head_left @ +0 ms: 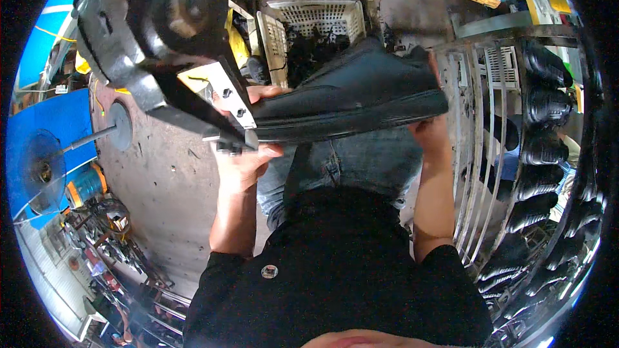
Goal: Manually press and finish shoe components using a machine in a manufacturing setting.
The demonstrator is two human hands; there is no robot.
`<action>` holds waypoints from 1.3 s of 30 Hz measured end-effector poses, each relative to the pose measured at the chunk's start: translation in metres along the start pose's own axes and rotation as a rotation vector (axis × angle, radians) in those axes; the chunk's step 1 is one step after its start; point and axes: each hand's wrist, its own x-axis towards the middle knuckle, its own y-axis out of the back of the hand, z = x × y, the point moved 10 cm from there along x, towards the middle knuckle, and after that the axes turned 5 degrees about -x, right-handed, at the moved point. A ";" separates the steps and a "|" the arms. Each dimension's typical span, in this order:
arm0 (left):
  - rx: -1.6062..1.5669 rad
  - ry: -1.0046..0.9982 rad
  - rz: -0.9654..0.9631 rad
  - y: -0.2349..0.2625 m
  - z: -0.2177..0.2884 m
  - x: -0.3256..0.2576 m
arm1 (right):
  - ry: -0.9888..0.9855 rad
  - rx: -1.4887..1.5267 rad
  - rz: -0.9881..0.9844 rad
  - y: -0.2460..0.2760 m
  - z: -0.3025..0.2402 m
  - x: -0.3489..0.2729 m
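I hold a black shoe (351,93) sideways at chest height, sole edge toward me. My left hand (245,154) grips its toe end, right against the metal head of a dark machine (161,58) that reaches in from the upper left. A pale metal plate with bolts (229,100) on that machine touches the shoe's toe. My right hand (431,132) supports the heel end from below and behind, partly hidden by the shoe.
A metal rack (480,154) at my right carries several black shoes (545,100). White plastic baskets (316,19) with dark pieces stand ahead. Grey concrete floor (161,200) lies to the left, with a blue fan (42,171) and clutter.
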 end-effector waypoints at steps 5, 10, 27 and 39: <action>-0.072 -0.181 -0.201 -0.026 0.012 0.017 | -0.015 0.089 0.201 0.025 -0.032 0.002; -0.174 -0.148 -0.235 -0.030 0.008 0.018 | 0.088 -0.091 0.292 0.043 -0.063 -0.001; -0.292 -0.097 -0.158 -0.023 0.011 0.024 | 0.129 -0.202 0.296 0.009 -0.117 0.016; -0.351 -0.019 0.050 0.060 -0.002 -0.006 | 0.066 -0.034 0.140 -0.041 -0.123 0.035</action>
